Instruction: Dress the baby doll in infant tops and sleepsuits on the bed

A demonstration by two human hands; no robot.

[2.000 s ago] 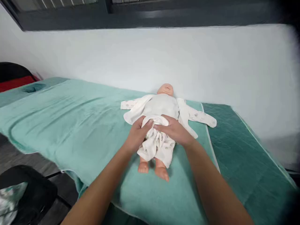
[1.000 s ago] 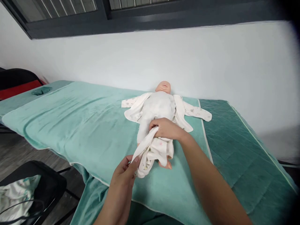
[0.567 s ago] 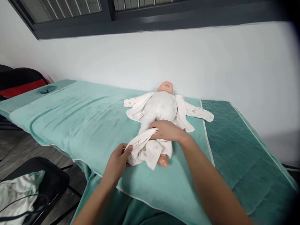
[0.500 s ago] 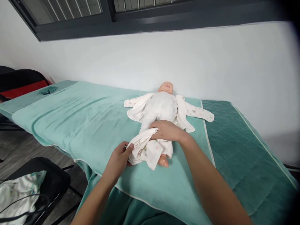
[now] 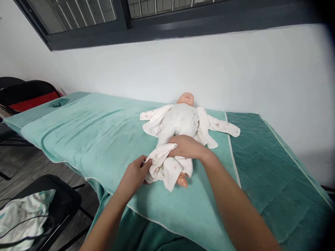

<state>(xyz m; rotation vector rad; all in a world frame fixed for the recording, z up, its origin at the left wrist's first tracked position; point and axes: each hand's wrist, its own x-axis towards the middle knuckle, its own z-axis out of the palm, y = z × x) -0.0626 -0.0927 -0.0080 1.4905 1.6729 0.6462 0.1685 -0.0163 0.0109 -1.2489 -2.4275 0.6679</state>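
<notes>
A baby doll [image 5: 180, 120] lies on its back on the teal bed, head toward the wall, its trunk and upper legs pale grey-white. A white printed baby shirt [image 5: 221, 126] lies open under it, sleeves spread to both sides. White printed baby pants [image 5: 172, 170] are bunched around the lower legs, with one foot [image 5: 182, 180] showing below the cloth. My left hand [image 5: 136, 172] pinches the pants at their lower left side. With fingers closed, my right hand [image 5: 185, 146] grips the pants' upper edge between the legs. The other foot is hidden.
The bed [image 5: 104, 129] stands against a white wall [image 5: 131, 73] below a dark window frame [image 5: 170, 22]. At lower left a black chair [image 5: 61, 198] holds a crumpled white cloth [image 5: 24, 219] and a cable. A black-and-red chair [image 5: 32, 94] stands at far left.
The camera view has shifted slightly, so the surroundings sit a little further right and lower. My left hand has moved very slightly right and up with the pants; my right hand keeps its hold.
</notes>
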